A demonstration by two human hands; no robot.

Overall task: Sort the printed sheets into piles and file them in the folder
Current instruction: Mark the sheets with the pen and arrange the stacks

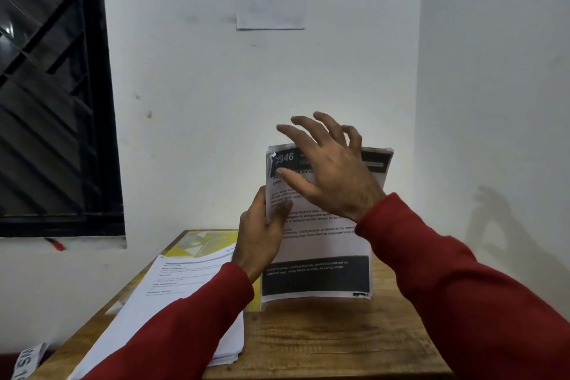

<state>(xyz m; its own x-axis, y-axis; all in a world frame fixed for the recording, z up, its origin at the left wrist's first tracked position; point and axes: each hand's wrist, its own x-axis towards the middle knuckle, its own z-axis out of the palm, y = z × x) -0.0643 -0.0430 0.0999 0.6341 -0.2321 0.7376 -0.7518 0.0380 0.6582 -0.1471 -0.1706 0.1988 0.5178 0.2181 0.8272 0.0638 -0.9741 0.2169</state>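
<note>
A person's left hand [262, 231] grips the left edge of a stack of printed sheets [320, 244] standing upright on a wooden table [324, 339]. The right hand [327, 166] hovers before its top, fingers spread. A yellow folder [203, 244] lies under another pile [172, 302], left.

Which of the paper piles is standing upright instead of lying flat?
The stack with black bands, held on edge on the table by the left hand. The other pile lies flat at the left.
</note>
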